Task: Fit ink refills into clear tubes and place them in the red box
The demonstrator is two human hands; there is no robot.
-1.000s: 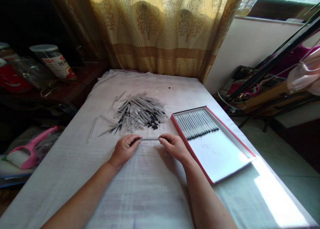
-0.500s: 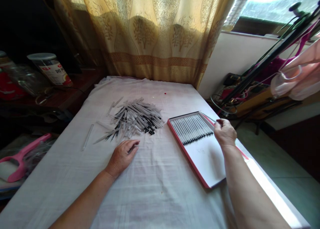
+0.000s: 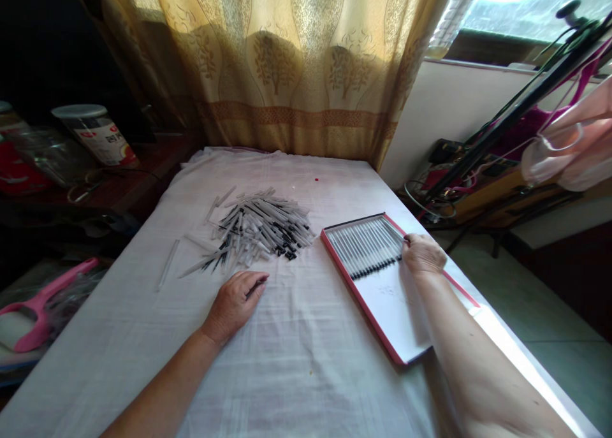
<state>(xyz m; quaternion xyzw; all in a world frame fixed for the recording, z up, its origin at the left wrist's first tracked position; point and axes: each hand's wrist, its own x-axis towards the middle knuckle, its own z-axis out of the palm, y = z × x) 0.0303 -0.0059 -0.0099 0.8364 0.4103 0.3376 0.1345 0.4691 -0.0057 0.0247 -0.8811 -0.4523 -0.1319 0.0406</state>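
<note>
The right hand (image 3: 423, 254) is bent over the right edge of a shallow rectangular box with red sides and a white floor (image 3: 371, 313), its fingertips beside the last of a row of slender clear pen-like sticks with black ends (image 3: 366, 243). Those sticks lie side by side across the far half of the box. The fingers are curled together, but I cannot tell whether they pinch a stick. The left hand (image 3: 234, 305) rests on a pale checked cloth (image 3: 287, 374) with its fingers bent and thumb close to the forefinger; whether the tips meet is unclear. Just beyond it spreads a loose heap of clear and black plastic sticks (image 3: 268, 224), with one clear tube (image 3: 168, 266) lying apart on its left. A tiny red piece (image 3: 316, 180) lies farther back, near a gold curtain patterned with trees (image 3: 287, 116). A pink plastic handled tool (image 3: 52, 298) sits left of the table
</note>
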